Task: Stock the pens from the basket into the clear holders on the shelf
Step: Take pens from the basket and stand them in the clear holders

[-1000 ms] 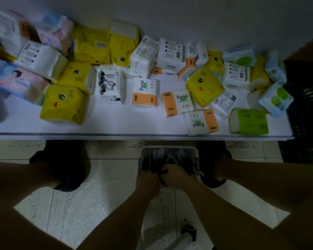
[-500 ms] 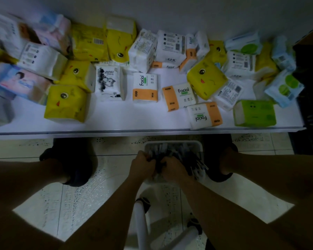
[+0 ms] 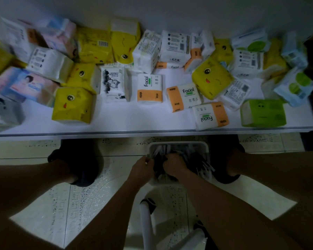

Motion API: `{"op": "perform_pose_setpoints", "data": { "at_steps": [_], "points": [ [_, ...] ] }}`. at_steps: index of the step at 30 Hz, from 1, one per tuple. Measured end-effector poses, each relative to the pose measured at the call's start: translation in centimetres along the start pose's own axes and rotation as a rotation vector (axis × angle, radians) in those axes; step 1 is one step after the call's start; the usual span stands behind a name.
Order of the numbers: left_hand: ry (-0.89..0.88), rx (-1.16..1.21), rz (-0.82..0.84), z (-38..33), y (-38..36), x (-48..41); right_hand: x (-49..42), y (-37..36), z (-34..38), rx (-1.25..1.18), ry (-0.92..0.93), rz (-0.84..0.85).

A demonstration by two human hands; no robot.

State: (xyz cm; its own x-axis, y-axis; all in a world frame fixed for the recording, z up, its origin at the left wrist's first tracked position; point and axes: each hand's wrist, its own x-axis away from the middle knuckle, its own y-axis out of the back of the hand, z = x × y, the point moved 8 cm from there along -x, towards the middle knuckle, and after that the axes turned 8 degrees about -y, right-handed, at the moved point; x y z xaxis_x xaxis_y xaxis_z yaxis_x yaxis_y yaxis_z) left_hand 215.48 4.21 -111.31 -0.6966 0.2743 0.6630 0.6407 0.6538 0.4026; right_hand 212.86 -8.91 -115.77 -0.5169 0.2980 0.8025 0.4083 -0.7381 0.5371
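Observation:
A pale basket [image 3: 205, 147] full of dark pens [image 3: 200, 165] sits low in front of me, below the white shelf's front edge. Both my hands are down in it. My left hand [image 3: 142, 167] curls round a bunch of pens at the basket's left side. My right hand [image 3: 173, 164] grips dark pens in the middle, close against the left hand. No clear holders are visible in this view.
The white shelf [image 3: 152, 121] above carries many tissue packs, such as a yellow pack [image 3: 72, 105] and a green pack [image 3: 263, 112]. My dark shoes [image 3: 76, 161] stand on the tiled floor either side. A white stool frame [image 3: 146, 222] is below the basket.
The view has shifted so the basket sits slightly higher in frame and the stool frame has appeared below. Both hands stay in the basket, gathering pens close together.

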Motion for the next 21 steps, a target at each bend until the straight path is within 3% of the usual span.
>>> {"op": "perform_pose_setpoints", "data": {
  "at_steps": [4, 9, 16, 21],
  "points": [
    [-0.039, 0.022, -0.028, -0.5, 0.8, -0.2, 0.3, 0.6, -0.1, -0.030, -0.036, -0.056],
    [-0.013, 0.010, -0.071, -0.7, 1.3, 0.1, 1.6, 0.4, 0.3, 0.028, 0.085, -0.137],
    [-0.157, 0.148, -0.075, -3.2, 2.6, 2.1, 5.7, 4.5, 1.1, -0.020, 0.169, -0.412],
    [-0.208, 0.171, -0.072, -5.6, 4.0, 3.1, 9.2, 9.0, 1.2, -0.347, 0.173, -0.517]
  ]
}}
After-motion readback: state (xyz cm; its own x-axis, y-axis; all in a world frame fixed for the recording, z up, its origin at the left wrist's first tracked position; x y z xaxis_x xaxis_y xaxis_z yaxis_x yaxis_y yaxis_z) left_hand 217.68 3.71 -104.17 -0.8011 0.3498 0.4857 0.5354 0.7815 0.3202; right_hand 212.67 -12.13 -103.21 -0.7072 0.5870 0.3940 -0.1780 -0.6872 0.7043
